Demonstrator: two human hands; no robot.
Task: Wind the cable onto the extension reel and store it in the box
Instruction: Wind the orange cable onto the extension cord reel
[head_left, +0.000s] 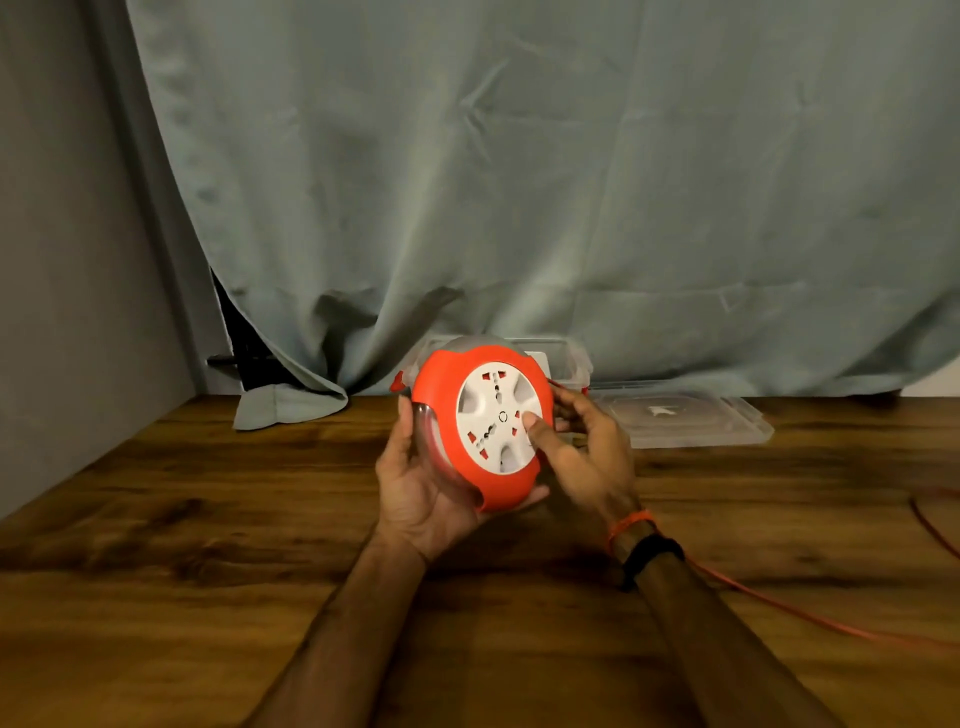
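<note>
While left hand (415, 483) cradles reel (480, 426), right hand (582, 457) presses.

Extension reel (485, 426) face: no text was legible, only a small circular mark at its hub.
Box lid (680, 418): a pale sticker, unreadable.

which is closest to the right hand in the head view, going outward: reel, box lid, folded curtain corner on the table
1. Extension reel: touched by the right hand.
2. Box lid: on the table just right of it.
3. Curtain corner: far left, beyond the reel.
</note>
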